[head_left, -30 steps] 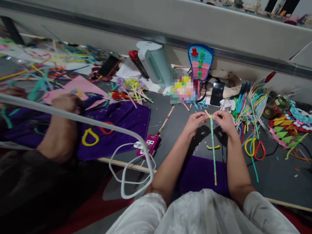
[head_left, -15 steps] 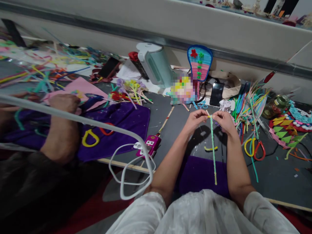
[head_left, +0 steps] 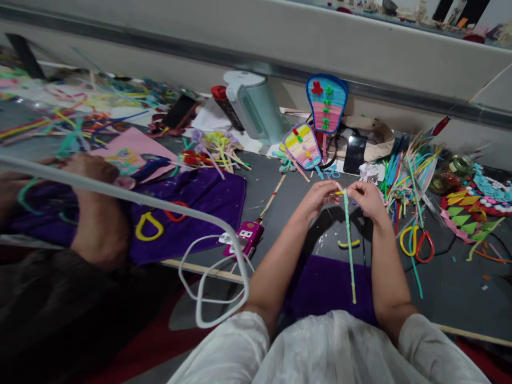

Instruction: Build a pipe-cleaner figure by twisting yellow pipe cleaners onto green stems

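A long, pale green fuzzy pipe cleaner (head_left: 349, 234), yellowish at its lower tip, hangs down between my hands. My right hand (head_left: 366, 198) pinches its top end. Close beside it on the left, my left hand (head_left: 323, 195) has its fingertips closed on a short yellow pipe cleaner (head_left: 339, 193) at the top of the green one. How the two pieces join is too small to make out. Below, a bent yellow pipe cleaner piece (head_left: 349, 244) lies on the dark table, just above a purple cloth (head_left: 324, 290).
Scissors (head_left: 416, 244) with yellow and red handles and a pipe cleaner bundle (head_left: 408, 176) lie right. Two decorated fan shapes (head_left: 327, 104) stand at the back near a kettle (head_left: 256, 106). Left are a pink power strip (head_left: 247, 238), a white cable (head_left: 224, 226) and another person's arm (head_left: 98, 213).
My left fingers have curled in and shifted slightly around the yellow piece. My right hand stays at the green pipe cleaner's top. The other person's hand has moved a little left.
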Action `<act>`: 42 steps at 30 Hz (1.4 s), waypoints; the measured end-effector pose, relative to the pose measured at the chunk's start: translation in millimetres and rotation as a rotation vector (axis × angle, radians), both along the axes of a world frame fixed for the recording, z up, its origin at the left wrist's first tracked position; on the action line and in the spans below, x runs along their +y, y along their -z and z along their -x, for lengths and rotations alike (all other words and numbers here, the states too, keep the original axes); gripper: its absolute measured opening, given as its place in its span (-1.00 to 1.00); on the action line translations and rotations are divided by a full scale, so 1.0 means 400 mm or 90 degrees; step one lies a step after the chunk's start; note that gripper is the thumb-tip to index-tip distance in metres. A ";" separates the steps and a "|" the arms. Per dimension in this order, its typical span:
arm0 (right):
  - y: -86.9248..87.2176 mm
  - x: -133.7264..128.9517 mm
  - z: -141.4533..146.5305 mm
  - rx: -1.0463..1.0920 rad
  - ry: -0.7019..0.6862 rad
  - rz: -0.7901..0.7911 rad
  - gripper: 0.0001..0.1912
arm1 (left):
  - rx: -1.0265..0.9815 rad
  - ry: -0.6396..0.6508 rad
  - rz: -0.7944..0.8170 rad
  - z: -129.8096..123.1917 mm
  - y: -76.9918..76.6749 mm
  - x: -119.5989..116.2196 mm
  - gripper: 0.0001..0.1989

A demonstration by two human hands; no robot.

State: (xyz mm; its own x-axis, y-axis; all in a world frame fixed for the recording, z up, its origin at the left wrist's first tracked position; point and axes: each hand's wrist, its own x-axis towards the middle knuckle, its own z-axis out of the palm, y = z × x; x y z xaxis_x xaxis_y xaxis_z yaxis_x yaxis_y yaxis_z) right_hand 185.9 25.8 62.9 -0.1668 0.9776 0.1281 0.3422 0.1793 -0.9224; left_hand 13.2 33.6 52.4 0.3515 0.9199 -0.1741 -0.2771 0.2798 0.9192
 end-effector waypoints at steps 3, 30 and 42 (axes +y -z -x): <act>-0.004 -0.006 0.001 -0.021 -0.005 -0.026 -0.80 | -0.028 0.047 0.058 0.003 0.006 0.009 -0.75; -0.006 -0.008 -0.008 -0.126 0.025 -0.063 -0.83 | 0.337 0.008 -0.326 0.024 -0.032 -0.010 -0.77; 0.001 -0.003 -0.009 -0.044 -0.003 -0.010 -0.80 | 0.640 -0.075 -0.609 0.008 -0.060 -0.062 -0.86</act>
